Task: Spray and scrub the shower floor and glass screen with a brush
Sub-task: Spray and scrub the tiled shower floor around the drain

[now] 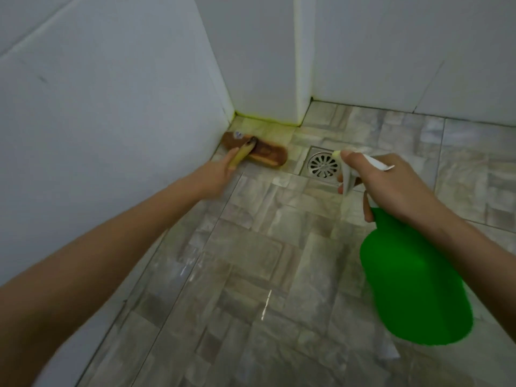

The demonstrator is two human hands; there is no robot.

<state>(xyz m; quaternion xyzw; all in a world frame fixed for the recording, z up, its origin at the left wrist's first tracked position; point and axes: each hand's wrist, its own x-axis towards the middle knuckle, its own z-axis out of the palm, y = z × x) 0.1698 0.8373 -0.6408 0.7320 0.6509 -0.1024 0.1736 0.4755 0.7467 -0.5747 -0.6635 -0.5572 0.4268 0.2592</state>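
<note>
Green spray bottle [413, 277] neck hidden, brush [257, 152] blurred

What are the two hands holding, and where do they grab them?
The left hand holds the scrub brush by its yellow handle. The right hand holds the green spray bottle by its white trigger head, at the neck.

Left hand [220, 174] motion-blurred

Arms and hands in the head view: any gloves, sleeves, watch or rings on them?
Nothing worn that shows. The left hand and right hand are bare, with no gloves, rings or watch visible. Both forearms are uncovered right to the frame edges, so no sleeves appear.
</note>
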